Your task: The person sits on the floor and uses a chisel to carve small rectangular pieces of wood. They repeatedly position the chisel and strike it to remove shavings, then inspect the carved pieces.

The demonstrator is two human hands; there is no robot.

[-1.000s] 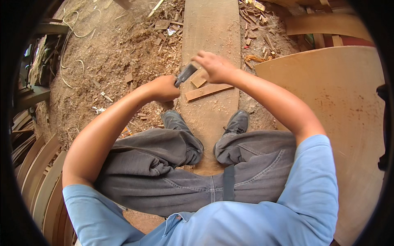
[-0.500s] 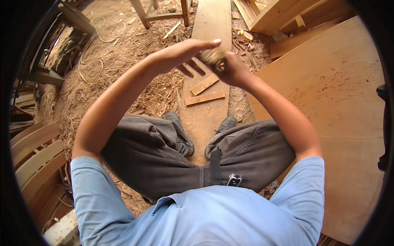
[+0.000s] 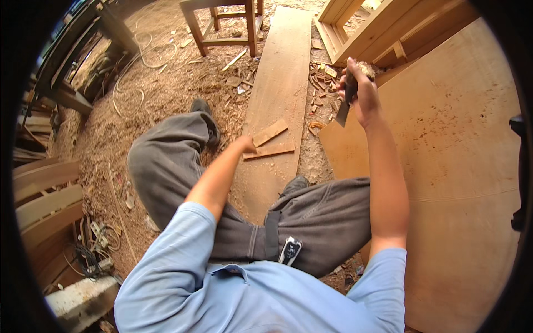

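My right hand (image 3: 366, 97) is raised near the corner of the large wooden panel, fingers closed round a scraper (image 3: 343, 112) with a dark handle and a flat blade pointing down. A pale, fibrous wad (image 3: 366, 70) shows at the top of the same hand. My left hand (image 3: 244, 145) reaches down beside two short wooden strips (image 3: 268, 150) lying on a long plank. Its fingers are bent away and hidden, so whether it touches a strip cannot be made out.
The long plank (image 3: 280, 66) runs along the shaving-covered ground between my legs. A large wooden panel (image 3: 444, 155) leans at the right, with a wooden frame (image 3: 383, 30) behind it. A stool (image 3: 225, 41) stands ahead. Curved slats (image 3: 50, 186) and cables (image 3: 91, 255) are at the left.
My hands were together around the wad and have parted. The left came down toward the strips; the right moved rightward with the wad and scraper. My left leg shifted outward and my torso turned.
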